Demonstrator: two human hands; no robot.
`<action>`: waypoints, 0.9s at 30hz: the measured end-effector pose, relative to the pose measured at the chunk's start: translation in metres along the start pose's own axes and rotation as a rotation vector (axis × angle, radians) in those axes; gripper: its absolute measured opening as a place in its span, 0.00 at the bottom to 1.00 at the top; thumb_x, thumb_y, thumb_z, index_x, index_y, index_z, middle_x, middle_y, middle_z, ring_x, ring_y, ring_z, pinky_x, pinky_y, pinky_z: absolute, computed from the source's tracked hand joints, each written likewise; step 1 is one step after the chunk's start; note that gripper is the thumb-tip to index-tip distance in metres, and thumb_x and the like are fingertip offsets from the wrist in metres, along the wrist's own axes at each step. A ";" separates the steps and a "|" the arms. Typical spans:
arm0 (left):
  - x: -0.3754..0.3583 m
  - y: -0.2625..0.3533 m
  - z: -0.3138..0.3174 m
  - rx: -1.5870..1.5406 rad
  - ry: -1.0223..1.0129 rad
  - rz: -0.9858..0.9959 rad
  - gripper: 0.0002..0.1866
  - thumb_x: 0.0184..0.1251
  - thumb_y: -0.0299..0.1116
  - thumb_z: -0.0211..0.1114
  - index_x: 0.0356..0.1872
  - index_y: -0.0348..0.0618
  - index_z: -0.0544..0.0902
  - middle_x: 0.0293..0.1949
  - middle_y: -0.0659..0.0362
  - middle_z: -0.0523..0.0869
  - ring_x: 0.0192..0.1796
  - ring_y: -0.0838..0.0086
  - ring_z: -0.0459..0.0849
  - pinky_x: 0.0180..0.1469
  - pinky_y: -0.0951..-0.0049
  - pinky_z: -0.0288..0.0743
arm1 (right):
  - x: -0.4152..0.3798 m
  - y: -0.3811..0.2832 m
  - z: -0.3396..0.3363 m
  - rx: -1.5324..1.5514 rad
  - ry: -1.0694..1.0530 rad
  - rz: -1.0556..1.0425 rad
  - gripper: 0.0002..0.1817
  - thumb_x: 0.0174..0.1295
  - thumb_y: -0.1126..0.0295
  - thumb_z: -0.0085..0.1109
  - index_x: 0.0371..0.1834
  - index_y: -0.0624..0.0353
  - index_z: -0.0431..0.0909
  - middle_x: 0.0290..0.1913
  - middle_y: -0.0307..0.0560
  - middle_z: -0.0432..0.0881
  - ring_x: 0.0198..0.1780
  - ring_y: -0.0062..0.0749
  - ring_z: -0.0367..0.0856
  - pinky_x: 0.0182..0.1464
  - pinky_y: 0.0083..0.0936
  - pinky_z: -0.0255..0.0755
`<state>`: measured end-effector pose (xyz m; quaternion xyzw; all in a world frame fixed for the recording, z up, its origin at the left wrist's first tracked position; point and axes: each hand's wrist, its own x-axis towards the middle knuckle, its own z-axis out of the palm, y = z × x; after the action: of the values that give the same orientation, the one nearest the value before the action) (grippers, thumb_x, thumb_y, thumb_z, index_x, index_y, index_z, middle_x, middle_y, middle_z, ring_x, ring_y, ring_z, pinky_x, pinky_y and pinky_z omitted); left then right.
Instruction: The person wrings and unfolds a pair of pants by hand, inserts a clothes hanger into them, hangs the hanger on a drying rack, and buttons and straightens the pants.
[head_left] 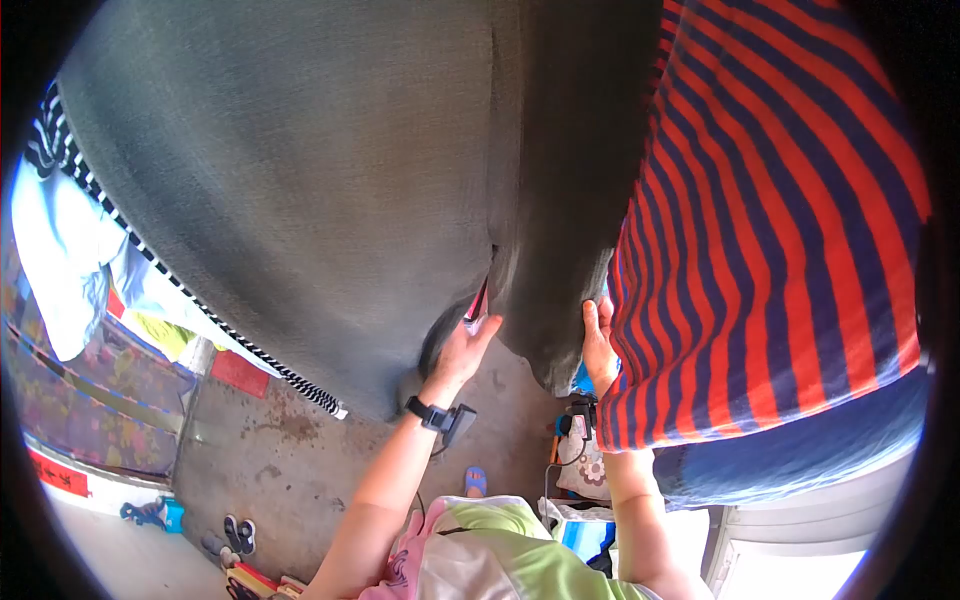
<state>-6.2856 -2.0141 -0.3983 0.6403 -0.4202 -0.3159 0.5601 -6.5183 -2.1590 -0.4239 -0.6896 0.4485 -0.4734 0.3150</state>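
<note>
A large dark grey garment (330, 150) hangs before me, with a darker fold (570, 150) down its right part. My left hand (465, 350) is closed on the garment's lower edge beside a slit, thumb in front and the other fingers hidden behind the cloth. At the fold's right edge, my right hand (600, 345) pinches the same cloth, partly covered by a red and navy striped garment (770, 250). A black strap with a small device (440, 415) circles my left wrist.
Blue denim cloth (800, 465) shows beneath the stripes. Light blue cloth (70, 260) hangs at the left, behind a black-and-white striped edge (200, 300). Shoes (240, 535) stand on the concrete floor (290, 450). A flowered bag (585, 470) sits below my right hand.
</note>
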 end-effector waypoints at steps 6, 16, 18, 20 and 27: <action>0.042 -0.016 0.034 0.151 0.210 0.054 0.25 0.73 0.54 0.63 0.42 0.36 0.79 0.26 0.59 0.80 0.31 0.70 0.79 0.37 0.66 0.71 | 0.003 0.000 -0.013 0.001 0.013 -0.005 0.13 0.75 0.67 0.57 0.30 0.56 0.72 0.31 0.24 0.66 0.34 0.11 0.60 0.35 0.16 0.56; 0.019 0.015 -0.005 0.080 0.626 0.315 0.16 0.79 0.33 0.56 0.28 0.37 0.69 0.25 0.66 0.67 0.31 0.78 0.64 0.32 0.70 0.62 | 0.025 -0.007 -0.024 0.085 0.059 -0.019 0.13 0.75 0.66 0.56 0.31 0.58 0.74 0.29 0.26 0.68 0.34 0.13 0.61 0.35 0.17 0.59; 0.018 0.010 -0.034 0.068 0.635 0.365 0.11 0.79 0.32 0.56 0.35 0.34 0.75 0.28 0.63 0.73 0.33 0.77 0.68 0.35 0.71 0.67 | 0.024 -0.017 -0.022 0.094 0.048 -0.011 0.13 0.75 0.66 0.56 0.31 0.59 0.74 0.29 0.26 0.68 0.34 0.13 0.62 0.35 0.18 0.59; 0.023 0.015 -0.050 -0.168 0.634 0.510 0.10 0.78 0.29 0.56 0.49 0.31 0.80 0.35 0.59 0.83 0.38 0.76 0.76 0.44 0.73 0.73 | 0.023 -0.028 -0.021 0.176 0.043 0.028 0.13 0.75 0.66 0.56 0.31 0.59 0.74 0.29 0.27 0.69 0.34 0.13 0.62 0.35 0.18 0.60; 0.013 0.027 -0.073 -0.040 0.250 0.401 0.41 0.61 0.29 0.72 0.75 0.40 0.63 0.62 0.52 0.80 0.53 0.69 0.80 0.60 0.70 0.72 | 0.050 -0.059 0.006 0.640 -0.498 0.025 0.31 0.67 0.74 0.56 0.74 0.61 0.63 0.65 0.42 0.76 0.64 0.27 0.74 0.67 0.29 0.66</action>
<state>-6.2212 -1.9936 -0.3580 0.5672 -0.4599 -0.1247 0.6718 -6.4865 -2.1810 -0.3570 -0.6446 0.1970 -0.4039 0.6186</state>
